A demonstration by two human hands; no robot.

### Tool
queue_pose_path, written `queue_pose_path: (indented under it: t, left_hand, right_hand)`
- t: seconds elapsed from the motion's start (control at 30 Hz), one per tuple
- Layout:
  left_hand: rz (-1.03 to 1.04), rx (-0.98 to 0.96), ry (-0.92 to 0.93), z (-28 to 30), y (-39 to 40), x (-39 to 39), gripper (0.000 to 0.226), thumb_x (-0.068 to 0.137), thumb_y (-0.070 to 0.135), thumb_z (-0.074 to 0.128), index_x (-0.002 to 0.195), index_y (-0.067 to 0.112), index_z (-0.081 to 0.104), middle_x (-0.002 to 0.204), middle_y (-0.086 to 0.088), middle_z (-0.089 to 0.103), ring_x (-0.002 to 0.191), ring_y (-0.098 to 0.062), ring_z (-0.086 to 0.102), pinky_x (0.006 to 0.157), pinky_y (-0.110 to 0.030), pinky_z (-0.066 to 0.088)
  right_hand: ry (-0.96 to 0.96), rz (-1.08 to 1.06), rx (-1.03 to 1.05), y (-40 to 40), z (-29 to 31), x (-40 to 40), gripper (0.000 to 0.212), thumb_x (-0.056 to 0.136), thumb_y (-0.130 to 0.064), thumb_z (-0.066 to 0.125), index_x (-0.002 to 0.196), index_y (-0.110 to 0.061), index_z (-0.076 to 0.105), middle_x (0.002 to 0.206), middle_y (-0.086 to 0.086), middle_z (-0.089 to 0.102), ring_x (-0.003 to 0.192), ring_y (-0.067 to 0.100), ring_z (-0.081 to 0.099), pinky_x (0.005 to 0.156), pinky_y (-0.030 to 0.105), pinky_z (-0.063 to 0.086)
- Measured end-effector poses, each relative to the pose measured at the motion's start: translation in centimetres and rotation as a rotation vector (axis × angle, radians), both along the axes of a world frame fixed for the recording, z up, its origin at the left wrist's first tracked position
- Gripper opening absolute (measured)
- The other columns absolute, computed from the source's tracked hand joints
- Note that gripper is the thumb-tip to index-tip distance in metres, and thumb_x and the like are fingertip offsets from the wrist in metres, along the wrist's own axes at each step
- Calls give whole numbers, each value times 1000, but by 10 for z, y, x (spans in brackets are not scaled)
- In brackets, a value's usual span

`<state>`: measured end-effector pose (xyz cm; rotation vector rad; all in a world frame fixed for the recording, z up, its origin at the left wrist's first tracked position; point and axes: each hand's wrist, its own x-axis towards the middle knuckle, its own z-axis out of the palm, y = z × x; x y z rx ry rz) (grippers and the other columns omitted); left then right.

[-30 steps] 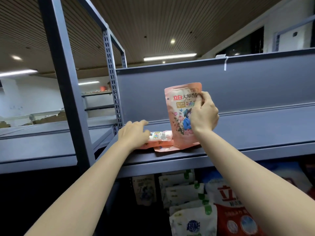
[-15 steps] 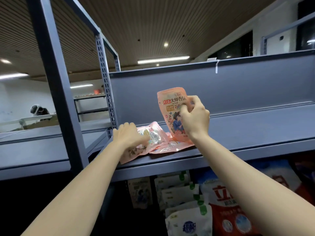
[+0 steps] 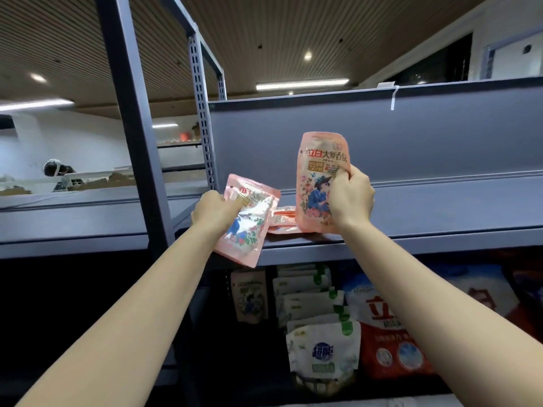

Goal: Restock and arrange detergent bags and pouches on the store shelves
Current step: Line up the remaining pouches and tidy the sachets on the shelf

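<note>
Right hand [image 3: 351, 201] grips a pink pouch [image 3: 318, 183] upright at frame centre, fingers curled round its right edge, base on or just above the grey shelf [image 3: 440, 218]; contact unclear. Left hand [image 3: 216, 211] grips a second pink pouch [image 3: 248, 221] by its upper left side, tilted, lower end hanging past the shelf's front lip. Between them more pink pouches [image 3: 282, 220] lie flat on the shelf, just beside the upright one. Lower shelf, bottom centre: white-green pouches [image 3: 321, 348] stacked in a row, a red-white bag [image 3: 388, 342] to their right, a beige pouch [image 3: 249, 295] to their left.
</note>
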<state>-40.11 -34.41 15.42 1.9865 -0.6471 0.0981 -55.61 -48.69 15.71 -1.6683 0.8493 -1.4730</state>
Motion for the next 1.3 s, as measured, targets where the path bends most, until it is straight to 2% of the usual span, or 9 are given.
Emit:
queue_pose_path:
  t: [0.13,0.27,0.43,0.67,0.8,0.9,1.0,1.17,1.3]
  left_hand:
    - [-73,-378,162,-15,17,-26,13,66,14,57,76,10,51,84,-15,68,78,-36,69,74,-60,54]
    - [-71,-504,155,-37,28,-46,22,66,26,58,84,14,66,85,-11,72,80,-32,71,75,-57,56]
    - [11,-605,233,-81,39,-62,29,74,29,59,86,3,60,86,-15,71,77,-29,71,73,-56,56]
    - [60,-531,274,-158,47,-61,13,86,10,51,74,12,48,68,0,55,61,-9,57,47,-20,43]
    - [68,-480,430,-202,43,-49,17,90,13,50,75,11,42,74,-10,50,67,-19,56,57,-27,45]
    - [103,-429,560,-228,39,-34,5,92,11,47,94,8,50,86,-9,56,66,-20,59,52,-23,47]
    - [108,-434,731,-249,32,-15,24,95,9,46,117,6,54,98,-13,64,72,-24,64,48,-27,50]
    - [93,-308,914,-259,10,15,29,96,12,47,122,4,57,109,-20,64,99,-37,62,89,-54,50]
    - [79,-387,925,-271,-4,35,23,95,15,52,115,5,57,105,-11,60,91,-29,61,63,-35,51]
  right_hand:
    - [-57,-9,-44,9,-15,-9,31,99,-30,32,82,-24,58,79,-7,60,72,15,52,60,27,34]
    - [-84,56,-61,21,-32,-19,35,99,-30,33,76,-23,58,73,-13,60,71,5,55,56,23,40]
    - [-39,119,-99,35,-65,-29,37,100,-28,34,72,-17,55,73,-1,62,68,11,57,55,27,42]
    - [102,362,-79,46,-131,-40,37,97,-20,41,63,-16,54,55,-5,52,46,2,42,49,27,30]
    - [291,515,25,57,-174,-35,37,96,-15,38,69,-30,58,71,-14,61,67,-3,56,65,28,46]
    - [406,636,138,63,-201,-24,36,97,-14,34,103,-34,63,99,-12,64,98,10,60,88,29,49]
    - [453,705,267,68,-227,-12,44,98,-11,29,132,-25,54,118,-9,59,112,10,54,100,28,44]
    - [473,740,545,68,-259,11,42,101,-15,29,141,-17,44,136,3,53,125,21,50,108,42,40]
    - [489,702,691,70,-276,30,35,101,-22,35,133,-14,48,129,6,57,115,20,54,100,33,43]
